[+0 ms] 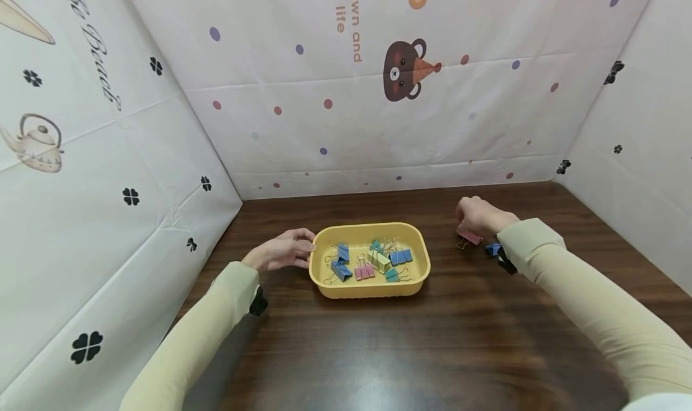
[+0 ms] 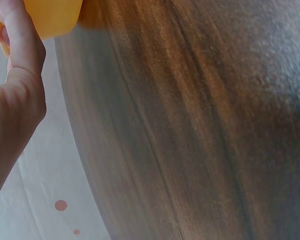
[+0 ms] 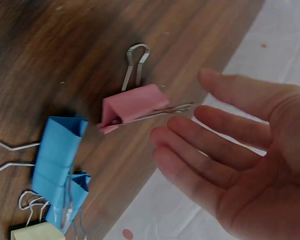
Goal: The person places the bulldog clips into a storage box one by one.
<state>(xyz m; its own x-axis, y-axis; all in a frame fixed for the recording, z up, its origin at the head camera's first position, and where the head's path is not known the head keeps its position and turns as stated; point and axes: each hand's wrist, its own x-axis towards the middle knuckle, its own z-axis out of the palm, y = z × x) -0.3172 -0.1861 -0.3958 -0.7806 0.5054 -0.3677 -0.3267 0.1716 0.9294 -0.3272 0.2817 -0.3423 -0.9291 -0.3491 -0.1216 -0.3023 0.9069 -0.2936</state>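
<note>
My left hand [image 1: 283,252] holds the left end of a yellow tray [image 1: 373,291] by its rim. In the left wrist view, fingers [image 2: 22,35] lie against the tray's yellow wall [image 2: 55,17]. Inside the tray are several binder clips: blue [image 1: 401,256], pink [image 1: 364,271], pale yellow [image 1: 379,261] and teal [image 1: 394,275]. My right hand [image 3: 240,145] is beside a pink binder clip [image 3: 135,106] on the table. Its thumb and fingers stand apart, with the fingertips close to one wire handle; whether they touch it I cannot tell.
Near the pink clip lie two blue binder clips [image 3: 57,157] and a pale yellow one [image 3: 37,232], partly out of frame. The dark wooden table [image 1: 378,351] meets a printed white sheet at the back [image 1: 351,134], with more white sheeting at both sides.
</note>
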